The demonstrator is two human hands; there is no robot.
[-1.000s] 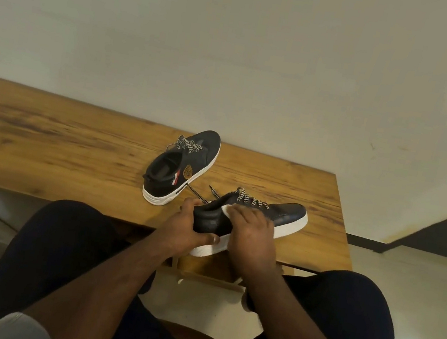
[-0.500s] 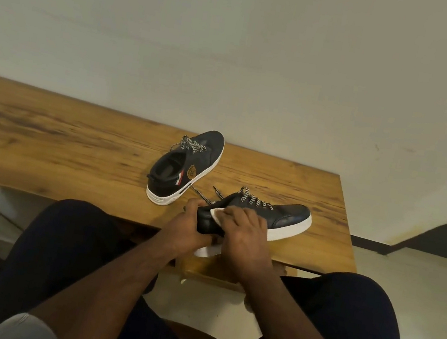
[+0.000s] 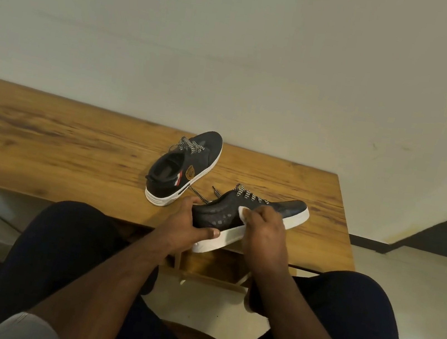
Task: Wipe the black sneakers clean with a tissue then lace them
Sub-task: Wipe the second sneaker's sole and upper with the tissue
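A long wooden bench (image 3: 73, 151) stands against a plain pale wall (image 3: 237, 39); glossy pale floor tiles (image 3: 415, 302) lie to its right.

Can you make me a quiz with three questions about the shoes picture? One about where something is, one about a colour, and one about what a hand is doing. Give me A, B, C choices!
1. Where is the black sneaker with the striped side tag and brown badge?
A. On the floor
B. On the wooden table
C. On the person's lap

2. What colour are the soles of both sneakers?
A. White
B. Red
C. Black

3. What is the left hand doing?
A. Resting flat on the table
B. Hanging with nothing in it
C. Gripping the heel of the nearer black sneaker

Answers:
1 B: it stands on the wooden table, apart from both hands.
2 A: a white band runs under each shoe.
3 C: its fingers and thumb curl round the heel of the nearer black sneaker, while the right hand presses a white tissue on its side.
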